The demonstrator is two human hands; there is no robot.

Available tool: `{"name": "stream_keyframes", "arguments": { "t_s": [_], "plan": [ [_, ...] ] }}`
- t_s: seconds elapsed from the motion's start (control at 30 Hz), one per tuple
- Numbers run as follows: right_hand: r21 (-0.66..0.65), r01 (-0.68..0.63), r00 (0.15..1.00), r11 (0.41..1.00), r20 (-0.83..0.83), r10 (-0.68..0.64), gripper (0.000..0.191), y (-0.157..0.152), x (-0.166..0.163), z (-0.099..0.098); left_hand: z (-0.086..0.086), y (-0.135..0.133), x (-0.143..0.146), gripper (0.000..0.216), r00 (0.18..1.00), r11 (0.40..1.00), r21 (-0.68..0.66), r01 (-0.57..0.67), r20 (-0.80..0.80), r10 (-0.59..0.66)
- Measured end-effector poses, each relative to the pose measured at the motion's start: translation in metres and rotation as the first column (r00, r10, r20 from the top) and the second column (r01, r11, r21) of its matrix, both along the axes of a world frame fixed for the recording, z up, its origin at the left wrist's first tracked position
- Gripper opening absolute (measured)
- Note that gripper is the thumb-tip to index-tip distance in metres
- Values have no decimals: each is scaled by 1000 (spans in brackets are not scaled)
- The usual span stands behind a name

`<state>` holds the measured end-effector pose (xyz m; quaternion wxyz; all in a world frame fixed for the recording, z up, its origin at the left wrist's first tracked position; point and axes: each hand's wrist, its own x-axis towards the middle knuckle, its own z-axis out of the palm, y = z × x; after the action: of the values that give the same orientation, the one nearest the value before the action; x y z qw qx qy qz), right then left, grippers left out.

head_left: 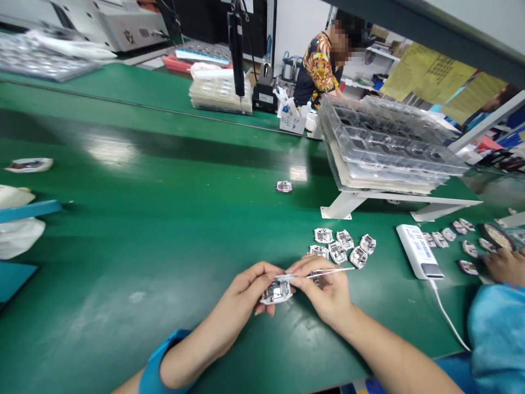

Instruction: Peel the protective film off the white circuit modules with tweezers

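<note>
My left hand (250, 287) pinches a small white module with a circuit board (277, 291) just above the green table. My right hand (324, 290) is closed on thin metal tweezers (328, 272), whose tips meet the top of the module. Right behind my hands lies a cluster of several similar small modules (342, 246) on the table.
A lone module (284, 186) lies farther back on the green conveyor surface (164, 219). Stacked clear trays (385, 148) rest on a white stand at right. A white device with a cable (419, 250) and more modules lie right, near a co-worker's hand (506, 265). Another person (324, 60) sits at the back.
</note>
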<state>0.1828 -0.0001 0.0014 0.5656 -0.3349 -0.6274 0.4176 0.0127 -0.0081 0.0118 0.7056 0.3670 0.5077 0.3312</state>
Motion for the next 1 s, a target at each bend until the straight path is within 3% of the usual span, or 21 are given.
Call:
{"name": "stream_keyframes", "arguments": {
  "t_s": [0.1, 0.4, 0.6, 0.73, 1.0],
  "plan": [
    [-90, -27, 999, 996, -42, 23, 8, -1, 0, 0, 1, 0, 1, 35, 1000, 1000, 1, 8, -17, -8],
    [-158, -65, 995, 985, -85, 52, 9, -2, -1, 0, 2, 0, -2, 35, 999, 999, -30, 30, -25, -31],
    [-118, -54, 996, 992, 66, 62, 11, -2, 2, 1, 1, 1, -2, 39, 999, 998, -62, 24, -40, -27],
    [-244, -104, 993, 964, -74, 88, 10, -2, 2, -1, 1, 1, -2, 42, 999, 998, -50, 30, -39, -32],
    [-135, -36, 997, 990, 56, 44, 8, -3, 1, 3, 0, 1, -1, 41, 998, 999, -39, 23, -55, -25]
  ]
}}
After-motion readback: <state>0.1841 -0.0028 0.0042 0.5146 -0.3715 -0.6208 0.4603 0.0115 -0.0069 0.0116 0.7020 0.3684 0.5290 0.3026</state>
